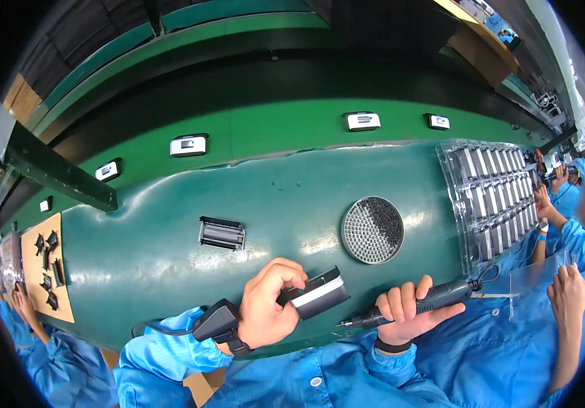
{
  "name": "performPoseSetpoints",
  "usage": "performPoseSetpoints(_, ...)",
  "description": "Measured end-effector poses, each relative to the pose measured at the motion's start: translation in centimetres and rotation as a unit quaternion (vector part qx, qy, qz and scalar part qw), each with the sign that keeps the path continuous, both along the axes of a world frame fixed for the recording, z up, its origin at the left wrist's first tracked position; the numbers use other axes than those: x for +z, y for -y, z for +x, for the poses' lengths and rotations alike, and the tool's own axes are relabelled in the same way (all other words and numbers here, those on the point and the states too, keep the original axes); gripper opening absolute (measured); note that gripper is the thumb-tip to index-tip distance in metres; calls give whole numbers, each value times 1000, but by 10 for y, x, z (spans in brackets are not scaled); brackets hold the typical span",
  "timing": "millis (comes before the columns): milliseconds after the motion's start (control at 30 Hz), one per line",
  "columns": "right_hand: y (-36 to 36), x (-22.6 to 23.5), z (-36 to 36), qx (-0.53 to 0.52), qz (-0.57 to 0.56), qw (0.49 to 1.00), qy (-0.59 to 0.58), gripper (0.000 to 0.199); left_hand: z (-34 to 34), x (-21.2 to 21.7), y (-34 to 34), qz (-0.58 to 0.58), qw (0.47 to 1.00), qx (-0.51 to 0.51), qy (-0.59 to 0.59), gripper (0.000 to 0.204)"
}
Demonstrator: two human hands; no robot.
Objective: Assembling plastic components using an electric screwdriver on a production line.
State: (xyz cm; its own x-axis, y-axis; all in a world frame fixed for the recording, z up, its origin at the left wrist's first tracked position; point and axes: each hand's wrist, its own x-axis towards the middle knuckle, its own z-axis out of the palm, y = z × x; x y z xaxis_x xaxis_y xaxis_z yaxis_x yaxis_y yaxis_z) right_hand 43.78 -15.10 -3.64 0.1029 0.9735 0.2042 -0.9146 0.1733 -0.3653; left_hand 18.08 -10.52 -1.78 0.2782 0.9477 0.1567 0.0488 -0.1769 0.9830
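In my left hand (268, 309) is a small black device housing with a white stripe (321, 294), gripped at its left end and tilted up to the right. My right hand (404, 314) is wrapped around a black electric screwdriver (438, 298), its bit pointing left, just below the housing and apart from it. A round perforated screw tray (364, 234) lies beyond my right hand, with many small dark screws heaped on its right side. Beyond my left hand, an open black housing part (222, 234) rests on the green table mat (285, 204).
Behind the table runs a green belt (272, 126) carrying several white-and-black devices (189, 145). Clear plastic trays (489, 197) of parts stand at right, beside a co-worker's hand (568, 292). At left are a post (61, 166) and a tan board (66, 272) with black parts.
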Motion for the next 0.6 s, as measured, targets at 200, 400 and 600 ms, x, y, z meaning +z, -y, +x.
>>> performPoseSetpoints(200, 10, 4, -14, 10, -22, 999, -38, 88, -10, 7, 12, 29, 1000, 7, 5, 34)
performPoseSetpoints(400, 16, 7, -24, 14, -31, 999, -33, 87, -21, 15, 19, 47, 999, 10, 20, 35)
performPoseSetpoints(600, 17, 8, -25, 18, -34, 999, -31, 87, -20, 23, 22, 57, 996, 44, 51, 40)
